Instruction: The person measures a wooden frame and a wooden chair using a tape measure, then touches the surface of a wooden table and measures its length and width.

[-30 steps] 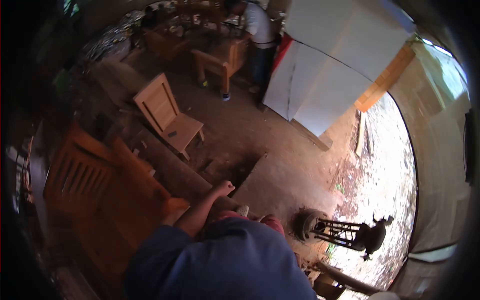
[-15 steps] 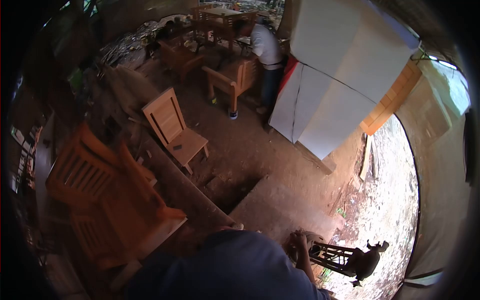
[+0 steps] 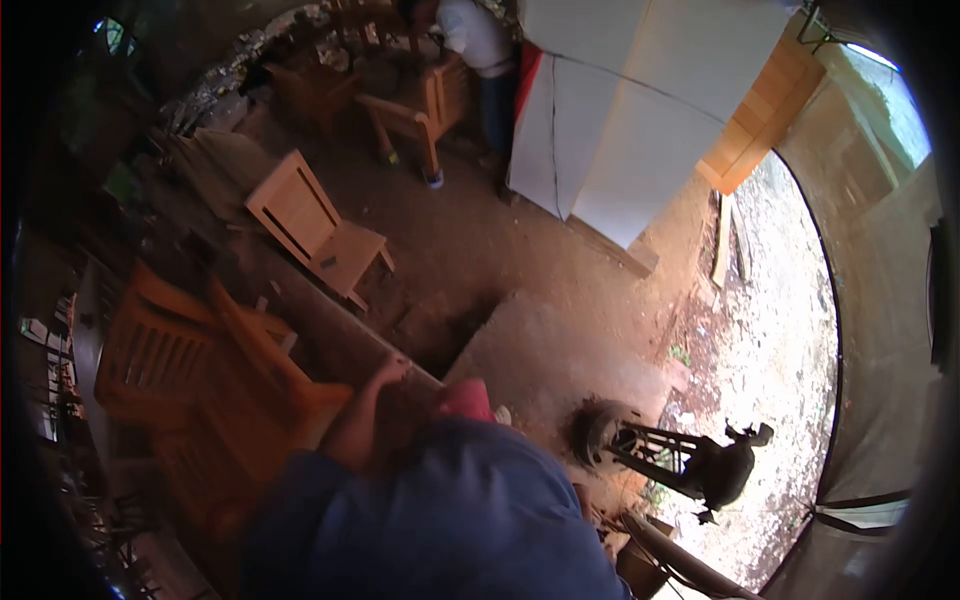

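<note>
My left hand (image 3: 393, 369) reaches forward past the blue shirt (image 3: 430, 510), between the orange-brown wooden armchair (image 3: 240, 400) and a piece of red cloth (image 3: 466, 400). It is small and dim here, so its fingers and anything in them cannot be made out. The slatted armchair stands close by my left forearm. To the right, a dark metal stand with a round drum-like end (image 3: 610, 436) lies on the ground. My right hand is hidden by my body; only a sliver of skin may show beside the shirt.
Ahead stands a pale wooden chair (image 3: 325, 225) with a small dark item on its seat. Another armchair (image 3: 425, 110) is farther back, beside a person in a white shirt (image 3: 470, 40). Large white panels (image 3: 620, 110) and a concrete slab (image 3: 550, 350) lie to the right.
The view has tilted down, and the surroundings sit higher or farther left. My left hand has come into view in front. My right hand, earlier at the round drum-like end, has left it.
</note>
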A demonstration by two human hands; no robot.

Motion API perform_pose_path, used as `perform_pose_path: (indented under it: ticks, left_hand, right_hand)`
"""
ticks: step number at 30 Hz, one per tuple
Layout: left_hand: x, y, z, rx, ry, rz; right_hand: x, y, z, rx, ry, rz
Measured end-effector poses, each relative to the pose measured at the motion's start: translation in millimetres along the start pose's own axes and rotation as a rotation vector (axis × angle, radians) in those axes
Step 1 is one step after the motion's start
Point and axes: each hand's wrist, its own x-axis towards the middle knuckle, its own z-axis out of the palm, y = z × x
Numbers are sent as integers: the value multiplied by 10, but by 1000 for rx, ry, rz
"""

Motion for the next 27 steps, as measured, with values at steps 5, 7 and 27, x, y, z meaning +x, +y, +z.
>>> perform_pose_path:
  ticks: [5,7,27]
  left_hand:
    - [-77,177,176,6,-44,24]
    - [-51,132,277,21,-84,-10]
    - [2189,-275,636,-5,90,-146]
  right_hand:
    - [-376,414,-141,-25,15,83]
    - [-414,418,-162,-18,22,114]
    - [3584,-1860,-478,-655,-212,-427]
